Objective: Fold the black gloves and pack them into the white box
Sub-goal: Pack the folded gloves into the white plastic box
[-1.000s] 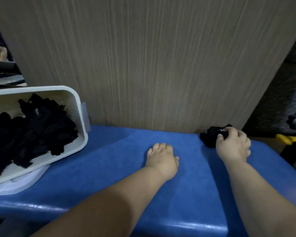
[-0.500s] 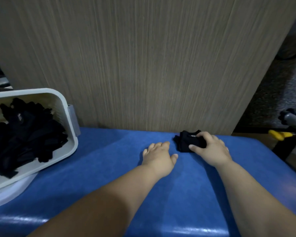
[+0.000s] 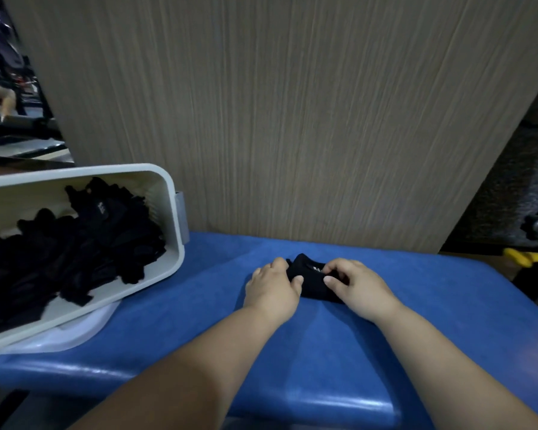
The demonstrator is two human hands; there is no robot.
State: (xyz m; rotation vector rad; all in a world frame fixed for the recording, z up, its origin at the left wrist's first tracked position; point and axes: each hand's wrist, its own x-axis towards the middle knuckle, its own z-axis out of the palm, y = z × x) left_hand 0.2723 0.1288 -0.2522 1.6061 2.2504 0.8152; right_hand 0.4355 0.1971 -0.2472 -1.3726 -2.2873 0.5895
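While both hands meet at the middle of the blue padded table (image 3: pixel 323 352), a bunched black glove (image 3: pixel 312 280) lies between them on the blue surface, close to the foot of the wood-grain panel (image 3: pixel 292 119) that stands along the table's far edge. The left hand (image 3: pixel 272 287) covers the glove's left end, its fingers curled over the fabric and its thumb pressed against the near side. The right hand (image 3: pixel 359 285) holds the right end, thumb and curled fingers pinching the cloth; a small pale mark on the glove shows just beside its fingertips. How far the glove is folded cannot be told, since the hands hide much of it.

Well apart to the left sits the white box (image 3: pixel 174 212), tilted with its open top facing the person and its near edge resting on a flat white lid (image 3: pixel 84 324) on the table. A loose pile of black gloves (image 3: pixel 84 243) fills much of its inside. A grey tab (image 3: pixel 181 217) sticks out from the box's right wall. Off the table's right end, a yellow tool (image 3: pixel 519 257) lies on the floor.
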